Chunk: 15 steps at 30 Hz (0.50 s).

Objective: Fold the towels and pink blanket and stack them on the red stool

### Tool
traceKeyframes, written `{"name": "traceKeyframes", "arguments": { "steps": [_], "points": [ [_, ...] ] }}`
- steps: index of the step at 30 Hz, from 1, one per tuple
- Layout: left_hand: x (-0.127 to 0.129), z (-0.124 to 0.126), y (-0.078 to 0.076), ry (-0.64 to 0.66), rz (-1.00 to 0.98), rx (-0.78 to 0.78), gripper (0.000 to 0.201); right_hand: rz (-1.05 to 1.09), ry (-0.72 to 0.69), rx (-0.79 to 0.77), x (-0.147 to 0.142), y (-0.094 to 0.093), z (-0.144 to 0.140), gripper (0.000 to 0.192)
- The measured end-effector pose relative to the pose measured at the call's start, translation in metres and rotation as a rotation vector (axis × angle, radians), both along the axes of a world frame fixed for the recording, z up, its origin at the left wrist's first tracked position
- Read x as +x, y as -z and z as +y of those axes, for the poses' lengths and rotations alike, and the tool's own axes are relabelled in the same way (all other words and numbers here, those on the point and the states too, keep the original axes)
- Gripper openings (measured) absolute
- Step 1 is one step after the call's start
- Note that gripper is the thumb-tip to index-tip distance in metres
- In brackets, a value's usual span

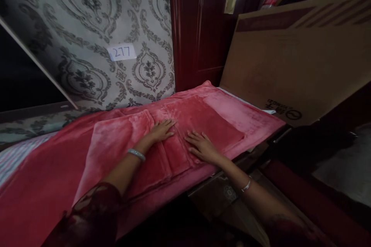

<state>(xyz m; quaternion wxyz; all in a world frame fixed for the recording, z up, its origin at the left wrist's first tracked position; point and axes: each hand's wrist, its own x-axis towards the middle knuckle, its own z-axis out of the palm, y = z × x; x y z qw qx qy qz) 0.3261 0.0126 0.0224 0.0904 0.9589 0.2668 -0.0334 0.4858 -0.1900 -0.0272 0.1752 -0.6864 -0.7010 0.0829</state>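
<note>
Left hand (162,130), right hand (200,146) flat, fingers spread, gripping nothing, pressing folded pink blanket (179,123). Cardboard box (290,65) at 2 o'clock, contents hidden.

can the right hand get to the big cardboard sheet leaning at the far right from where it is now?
Probably yes. The right hand lies flat, palm down, on the folded pink blanket, holding nothing. The cardboard sheet leans just past the blanket's far edge, and nothing stands between them. It would take an arm stretch.

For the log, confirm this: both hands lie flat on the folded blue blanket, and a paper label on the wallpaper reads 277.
Wrong colour. In the head view the left hand and right hand lie flat on a folded pink blanket; the label does read 277.
</note>
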Motion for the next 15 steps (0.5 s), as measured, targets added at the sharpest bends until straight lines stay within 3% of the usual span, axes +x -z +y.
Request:
{"name": "traceKeyframes", "arguments": {
  "steps": [2, 5, 7, 9, 11, 15],
  "points": [
    [-0.015, -0.006, -0.001, -0.003, -0.05, 0.078, 0.056, 0.067, 0.037, 0.08, 0.025, -0.007, -0.001, 0.048],
    [-0.039, -0.021, -0.008, 0.002, -0.173, 0.184, 0.049, 0.05, 0.383, 0.218, 0.078, -0.022, -0.005, 0.049],
    [-0.062, -0.033, -0.011, -0.052, -0.166, 0.204, 0.053, 0.033, 0.641, 0.177, 0.112, -0.027, -0.01, 0.058],
    [-0.09, -0.044, -0.009, -0.155, -0.104, 0.21, 0.061, 0.082, 0.784, 0.056, 0.139, -0.023, -0.016, 0.067],
    [-0.117, -0.054, -0.002, -0.25, -0.039, 0.219, 0.067, 0.157, 0.821, -0.021, 0.156, -0.013, -0.021, 0.068],
    [-0.151, -0.066, 0.02, -0.352, 0.059, 0.194, 0.067, 0.337, 0.809, 0.003, 0.168, 0.006, -0.03, 0.058]
  ]
}}
